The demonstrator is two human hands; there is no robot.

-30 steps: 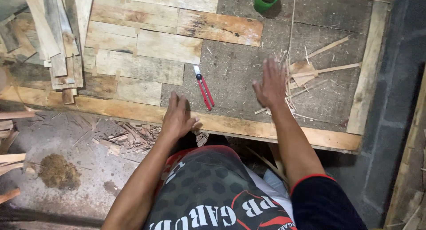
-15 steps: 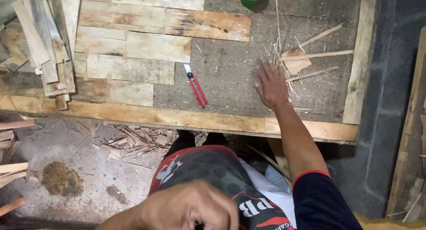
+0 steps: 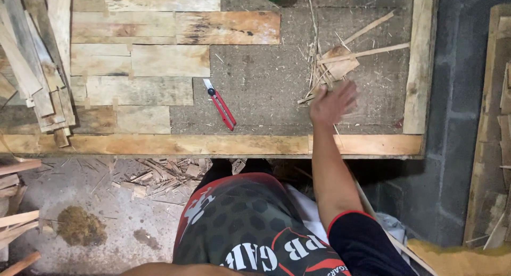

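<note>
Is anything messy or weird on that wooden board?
Yes. A heap of wood splinters lies scattered by the right hand, and a red utility knife lies loose with its blade out. More shavings litter the floor.

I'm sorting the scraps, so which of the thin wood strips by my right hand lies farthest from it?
The long strip slanting up toward the right frame board; the others lie nearer the right hand.

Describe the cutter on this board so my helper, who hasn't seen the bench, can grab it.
Start at the wooden-framed board, part-covered with pale planks. On the bare grey patch just right of those planks lies the red utility knife, left of the right hand and the splinter pile. It is the only red, slim, non-wooden thing there, its blade end pointing up-left.
</note>
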